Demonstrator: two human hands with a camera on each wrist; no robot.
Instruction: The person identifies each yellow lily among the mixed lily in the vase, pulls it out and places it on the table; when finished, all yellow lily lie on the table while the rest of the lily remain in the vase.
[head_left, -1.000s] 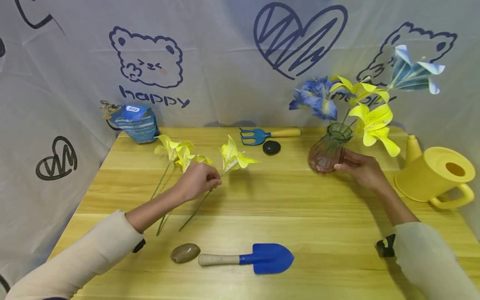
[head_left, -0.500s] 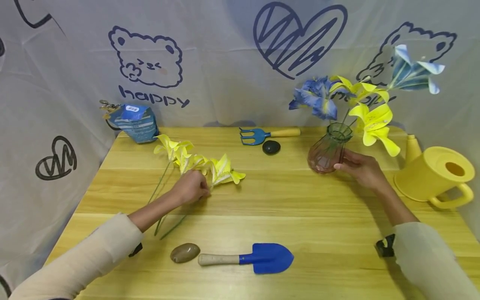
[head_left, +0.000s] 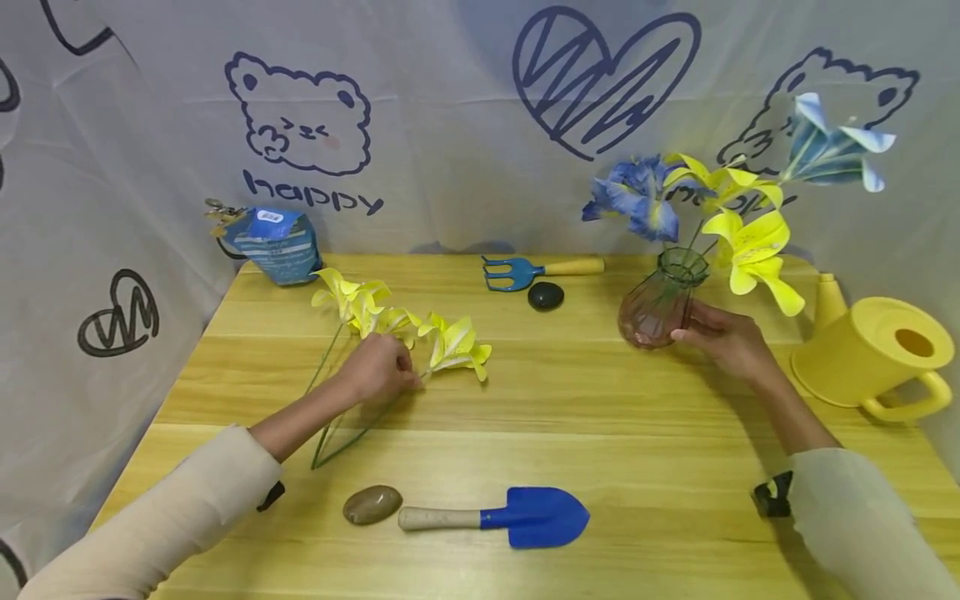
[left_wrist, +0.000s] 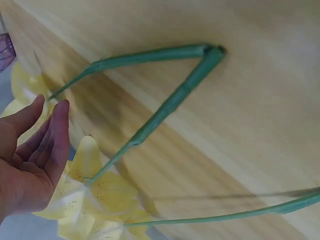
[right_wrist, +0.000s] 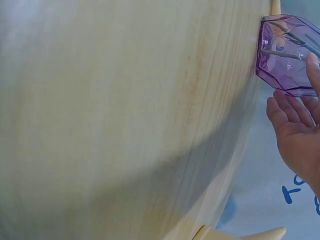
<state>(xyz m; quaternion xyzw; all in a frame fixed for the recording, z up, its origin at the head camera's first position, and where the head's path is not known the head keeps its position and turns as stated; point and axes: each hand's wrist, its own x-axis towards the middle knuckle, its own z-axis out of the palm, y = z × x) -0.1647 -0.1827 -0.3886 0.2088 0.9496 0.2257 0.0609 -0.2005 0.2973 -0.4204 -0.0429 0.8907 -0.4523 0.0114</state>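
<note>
My left hand (head_left: 380,367) is at the stem of a yellow lily (head_left: 457,348), low over the left of the table. In the left wrist view, the thumb and index fingertips stand slightly apart with the green stem (left_wrist: 145,56) reaching between them. More yellow lilies (head_left: 360,302) lie beside and behind this hand. My right hand (head_left: 723,342) holds the lower side of a pinkish glass vase (head_left: 648,312), thumb in front, the other fingers partly hidden. From the vase rise a blue-violet flower (head_left: 637,197), yellow lilies (head_left: 753,242) and a pale blue lily (head_left: 832,146).
A yellow watering can (head_left: 862,354) stands right of the vase. Near the back edge lie a blue hand fork (head_left: 513,272) and a black stone (head_left: 545,296). A blue packet (head_left: 281,247) stands back left. In front are a brown stone (head_left: 372,505) and a blue trowel (head_left: 543,518).
My left hand has brought the single lily left and down toward the other lilies; its stem end now meets another stem's end. The right hand and vase have stayed put.
</note>
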